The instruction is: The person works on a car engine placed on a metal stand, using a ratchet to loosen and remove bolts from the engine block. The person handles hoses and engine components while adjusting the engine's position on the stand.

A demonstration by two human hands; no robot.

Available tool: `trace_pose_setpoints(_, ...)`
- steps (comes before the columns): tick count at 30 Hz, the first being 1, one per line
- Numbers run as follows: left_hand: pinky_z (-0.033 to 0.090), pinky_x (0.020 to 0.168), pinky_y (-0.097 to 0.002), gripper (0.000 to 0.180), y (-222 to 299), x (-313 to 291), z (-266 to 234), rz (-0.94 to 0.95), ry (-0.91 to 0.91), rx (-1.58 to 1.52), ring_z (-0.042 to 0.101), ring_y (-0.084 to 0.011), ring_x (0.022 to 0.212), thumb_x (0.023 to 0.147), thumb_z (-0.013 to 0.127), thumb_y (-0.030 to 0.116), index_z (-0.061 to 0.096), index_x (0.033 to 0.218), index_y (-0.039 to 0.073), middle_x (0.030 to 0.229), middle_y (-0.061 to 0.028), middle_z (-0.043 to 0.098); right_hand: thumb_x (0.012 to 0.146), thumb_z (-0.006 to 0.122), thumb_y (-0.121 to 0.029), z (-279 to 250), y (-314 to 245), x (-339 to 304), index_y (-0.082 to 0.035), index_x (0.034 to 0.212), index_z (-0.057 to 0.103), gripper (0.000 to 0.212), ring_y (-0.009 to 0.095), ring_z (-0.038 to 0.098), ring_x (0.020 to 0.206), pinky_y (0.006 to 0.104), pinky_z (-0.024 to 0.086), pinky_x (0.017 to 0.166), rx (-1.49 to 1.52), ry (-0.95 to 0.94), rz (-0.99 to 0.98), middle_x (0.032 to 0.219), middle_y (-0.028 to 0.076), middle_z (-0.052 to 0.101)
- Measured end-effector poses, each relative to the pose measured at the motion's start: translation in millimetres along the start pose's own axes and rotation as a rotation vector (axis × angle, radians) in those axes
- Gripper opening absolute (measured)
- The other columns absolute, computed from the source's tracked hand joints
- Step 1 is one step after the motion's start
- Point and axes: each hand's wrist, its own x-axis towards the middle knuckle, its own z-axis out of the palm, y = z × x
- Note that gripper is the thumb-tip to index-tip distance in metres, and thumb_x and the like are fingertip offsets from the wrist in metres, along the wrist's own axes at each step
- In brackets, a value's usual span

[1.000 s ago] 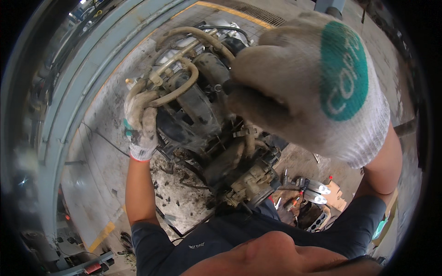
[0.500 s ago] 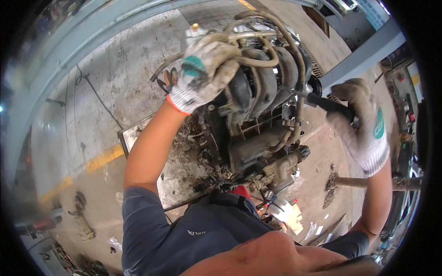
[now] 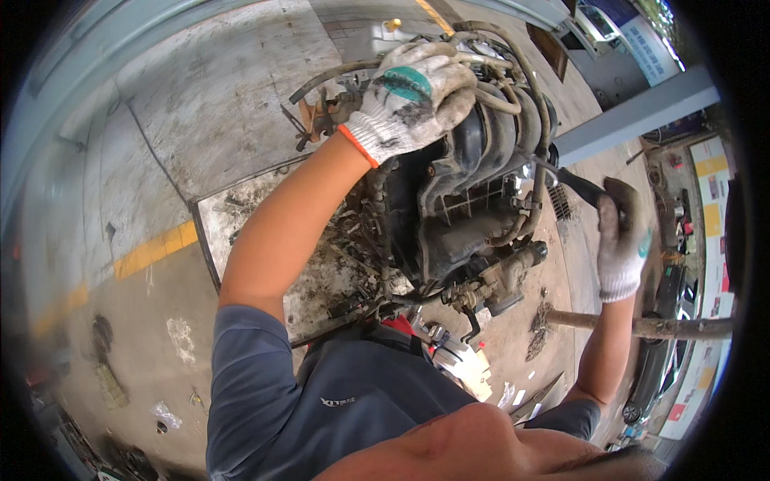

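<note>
A black and grey car engine (image 3: 457, 232) stands before me, with curved intake runners (image 3: 501, 132) and rubber hoses (image 3: 525, 56) along its top. My left hand (image 3: 421, 96), in a white knit glove with a green patch, rests at the far left of the intake. Its fingers are curled over a hose (image 3: 505, 100); their tips are partly hidden. To the right of the engine, my gloved right hand (image 3: 622, 228) is closed round a black-handled tool (image 3: 581, 186). The tool's metal end points at the hose on the engine's right side; whether it touches is unclear.
Under the engine lies a grimy metal tray (image 3: 210, 232) with a raised edge. A grey-blue post (image 3: 642, 116) slants in close behind my right hand. Below that hand, a brown pole (image 3: 642, 325) crosses from the right. A parked car (image 3: 654, 361) stands at far right.
In the picture, the engine and my left hand have shifted right, with the view turning. My right hand has come slightly lower and nearer the engine, still holding the tool.
</note>
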Motion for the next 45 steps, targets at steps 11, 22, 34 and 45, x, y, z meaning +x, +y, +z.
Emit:
trace_pose_setpoints(11, 0.052, 0.105, -0.0523, 0.026, 3, 8, -7, 0.018, -0.004, -0.049, 0.068, -0.0379, 0.121, 0.095, 0.071, 0.027, 0.079, 0.111, 0.007, 0.115, -0.0168, 0.077, 0.100, 0.066, -0.001, 0, -5, 4, 0.001, 0.136, 0.062, 0.037, 0.021, 0.072, 0.106, 0.0342, 0.058, 0.089, 0.043, -0.010, -0.043, 0.121, 0.014, 0.072)
trace_pose_setpoints(22, 0.051, 0.105, -0.0523, 0.024, 6, 10, -7, 0.024, -0.027, -0.011, 0.068, -0.0367, 0.121, 0.096, 0.071, 0.026, 0.079, 0.111, 0.009, 0.112, -0.0124, 0.078, 0.103, 0.067, -0.013, -8, -2, 9, 0.002, 0.126, 0.065, 0.028, 0.030, 0.070, 0.101, 0.0372, 0.055, 0.093, 0.039, -0.017, -0.311, 0.106, 0.016, 0.071)
trace_pose_setpoints(34, 0.044, 0.115, -0.0536, 0.035, 17, 14, -21, 0.024, -0.150, 0.103, 0.060, -0.0361, 0.134, 0.103, 0.064, 0.029, 0.072, 0.131, 0.010, 0.130, -0.0116, 0.071, 0.098, 0.073, -0.009, -12, 3, 21, 0.000, 0.126, 0.065, 0.030, 0.031, 0.074, 0.099, 0.0387, 0.057, 0.089, 0.086, -0.085, -0.036, 0.109, 0.018, 0.074)
trace_pose_setpoints(45, 0.057, 0.086, -0.0497, 0.077, 190, 65, 37, -0.081, -0.031, -0.305, 0.068, -0.0403, 0.109, 0.085, 0.080, 0.015, 0.046, 0.154, 0.004, 0.127, -0.0258, 0.064, 0.092, 0.081, -0.021, -34, -17, 11, 0.001, 0.144, 0.056, 0.061, 0.016, 0.064, 0.097, 0.0336, 0.057, 0.086, 0.741, -0.291, 0.387, 0.117, 0.006, 0.065)
